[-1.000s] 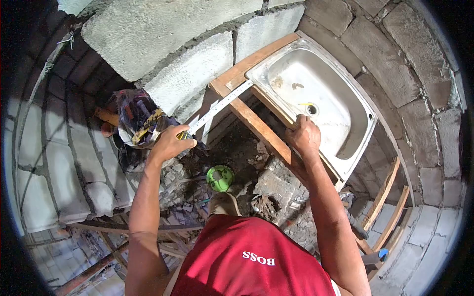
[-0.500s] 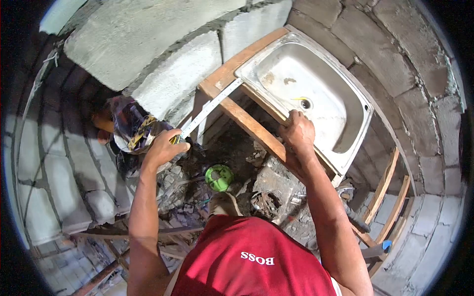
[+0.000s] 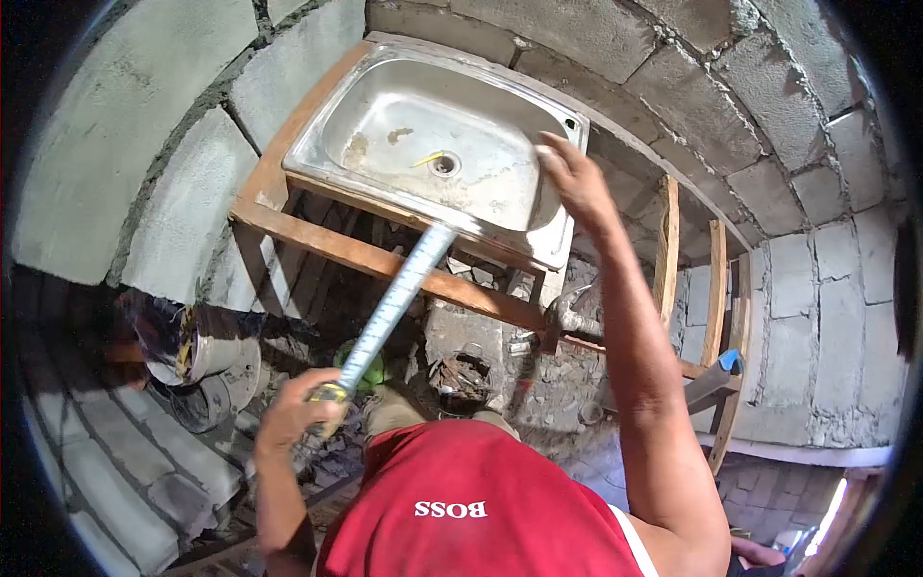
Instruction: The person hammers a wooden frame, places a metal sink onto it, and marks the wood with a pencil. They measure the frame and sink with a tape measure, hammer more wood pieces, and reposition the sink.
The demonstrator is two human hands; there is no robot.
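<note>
My left hand (image 3: 300,412) is closed around a tape measure (image 3: 330,392), low in front of my red shirt. Its pale blade (image 3: 399,293) stretches up and away, crosses the front wooden beam (image 3: 385,260), and ends at the front edge of the steel sink (image 3: 500,173). Over the sink's right end is my right hand (image 3: 579,188), slightly blurred, with thumb and fingers apart and nothing visible in them. Inside the basin, a thin yellow stick (image 3: 429,159) lies beside the drain hole (image 3: 444,165).
The sink rests in a wooden frame (image 3: 269,178) against block walls (image 3: 183,202). Wooden uprights (image 3: 666,250) stand to the right. Below are a bucket (image 3: 213,351), a green container (image 3: 370,368), a rubble-filled hole (image 3: 461,377) and a hammer-like tool (image 3: 567,317) at the front beam.
The view has turned right, putting the sink further left. The tape blade has swung from the frame's left corner to the sink's front middle. My right hand has left the front edge.
</note>
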